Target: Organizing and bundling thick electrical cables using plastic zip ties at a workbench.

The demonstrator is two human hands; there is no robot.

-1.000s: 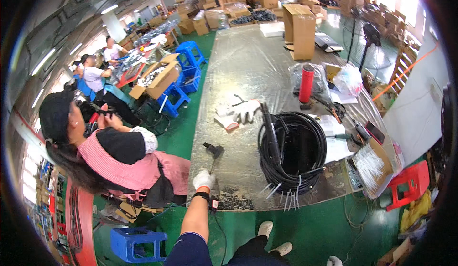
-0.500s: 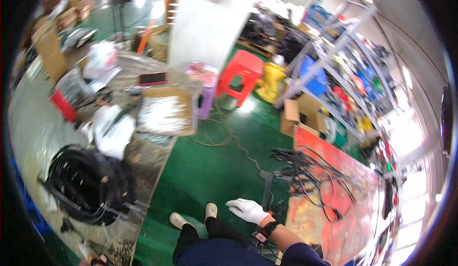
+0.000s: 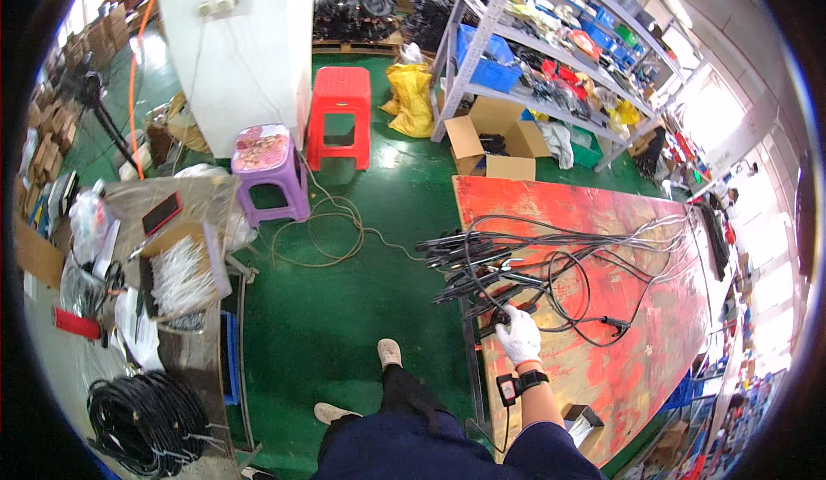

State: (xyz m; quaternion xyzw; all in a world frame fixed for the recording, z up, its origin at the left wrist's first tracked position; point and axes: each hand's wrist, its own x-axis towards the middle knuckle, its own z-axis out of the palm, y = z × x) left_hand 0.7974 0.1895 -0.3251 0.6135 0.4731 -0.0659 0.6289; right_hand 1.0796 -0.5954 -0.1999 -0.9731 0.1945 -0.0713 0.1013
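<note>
My right hand (image 3: 520, 337), in a white glove with a black device strapped to the wrist, reaches over the left edge of the red-painted table. Its fingers are curled on a black cable (image 3: 494, 304) at the near side of a bundle. The bundle's black plug ends (image 3: 465, 252) stick out past the table's left edge. From them the cables loop rightward, turning into grey leads (image 3: 662, 232). One loose black connector (image 3: 614, 323) lies to the right of my hand. My left hand does not show.
The worn red table (image 3: 602, 377) carries a small open box (image 3: 583, 421). Left stands a workbench with a box of white strips (image 3: 182, 275) and a black cable coil (image 3: 146, 424). Beyond are a purple stool (image 3: 274, 194), red stool (image 3: 340, 119), open carton (image 3: 497, 136) and metal shelves (image 3: 469, 71).
My view has swung to the right. My right hand has gone from over the green floor to the cable bundle on the red table, and its fingers have closed on a black cable.
</note>
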